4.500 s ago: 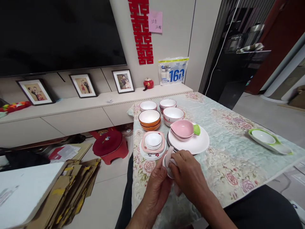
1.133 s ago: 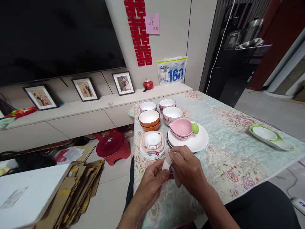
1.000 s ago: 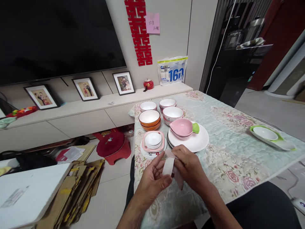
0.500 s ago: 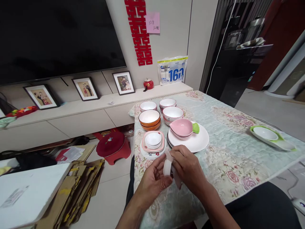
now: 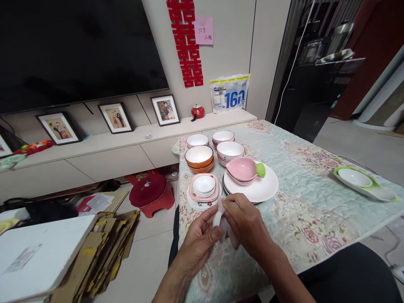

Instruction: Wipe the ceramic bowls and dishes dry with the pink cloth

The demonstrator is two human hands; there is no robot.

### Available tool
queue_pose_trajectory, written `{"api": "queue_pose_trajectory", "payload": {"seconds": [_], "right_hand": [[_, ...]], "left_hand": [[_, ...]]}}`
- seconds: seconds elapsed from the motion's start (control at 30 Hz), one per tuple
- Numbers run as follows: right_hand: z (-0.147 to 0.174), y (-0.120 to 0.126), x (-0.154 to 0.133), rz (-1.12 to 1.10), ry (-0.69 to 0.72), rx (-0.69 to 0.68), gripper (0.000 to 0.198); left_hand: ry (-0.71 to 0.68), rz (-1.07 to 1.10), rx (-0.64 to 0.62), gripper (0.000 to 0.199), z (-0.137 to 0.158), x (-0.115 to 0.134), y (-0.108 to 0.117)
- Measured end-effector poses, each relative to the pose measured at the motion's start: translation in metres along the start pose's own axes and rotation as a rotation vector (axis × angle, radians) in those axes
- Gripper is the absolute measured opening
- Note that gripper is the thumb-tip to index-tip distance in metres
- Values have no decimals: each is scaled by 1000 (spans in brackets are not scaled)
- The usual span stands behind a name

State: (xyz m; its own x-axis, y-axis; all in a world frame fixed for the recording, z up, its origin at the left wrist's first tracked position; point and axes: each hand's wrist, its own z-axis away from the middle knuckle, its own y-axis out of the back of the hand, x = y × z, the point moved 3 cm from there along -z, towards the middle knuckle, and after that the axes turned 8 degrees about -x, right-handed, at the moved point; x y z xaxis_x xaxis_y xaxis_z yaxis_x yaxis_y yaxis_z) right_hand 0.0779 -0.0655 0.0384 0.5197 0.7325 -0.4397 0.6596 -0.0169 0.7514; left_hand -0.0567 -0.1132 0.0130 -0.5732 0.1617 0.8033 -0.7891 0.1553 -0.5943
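Note:
Near the table's front edge, my left hand (image 5: pixel 200 237) grips a small white dish (image 5: pixel 217 218), tilted up and seen nearly edge-on. My right hand (image 5: pixel 246 219) presses a thin whitish tissue (image 5: pixel 234 240) against the dish; part of the tissue hangs below the fingers. Just beyond my hands, a stack of small white dishes (image 5: pixel 203 183) rests on pink-rimmed square plates (image 5: pixel 192 194), with flowered round plates (image 5: pixel 196 205) beneath. Pink bowls with a green leaf handle (image 5: pixel 242 168) sit on large white oval plates (image 5: pixel 268 185) to the right.
Orange bowls (image 5: pixel 198 162) and white red-rimmed bowls (image 5: pixel 230 152) stand farther back on the flowered tablecloth (image 5: pixel 299 210). A green-edged long dish (image 5: pixel 375 191) lies at the right. Left of the table are a red stool (image 5: pixel 151 195), flattened cardboard (image 5: pixel 107 244) and a white box (image 5: pixel 41 252).
The dish has turned slightly in my left hand, and that hand has shifted a little left. My right fingers have moved a little along it with the tissue. The bowls and plates stay put.

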Motion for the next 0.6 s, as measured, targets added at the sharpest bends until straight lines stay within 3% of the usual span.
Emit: {"api": "queue_pose_trajectory", "payload": {"seconds": [0.3,0.47,0.6], "right_hand": [[-1,22,-2,-154,-189,132,22],[-3,14,-21,-187,-70,104,19],[-6,0,-23,-153,-87,181,14]], "left_hand": [[-49,365,95,32,-1,-1,9],[-100,265,44,42,-3,-2,-2],[-109,147,27,60,-3,-2,-8]]}}
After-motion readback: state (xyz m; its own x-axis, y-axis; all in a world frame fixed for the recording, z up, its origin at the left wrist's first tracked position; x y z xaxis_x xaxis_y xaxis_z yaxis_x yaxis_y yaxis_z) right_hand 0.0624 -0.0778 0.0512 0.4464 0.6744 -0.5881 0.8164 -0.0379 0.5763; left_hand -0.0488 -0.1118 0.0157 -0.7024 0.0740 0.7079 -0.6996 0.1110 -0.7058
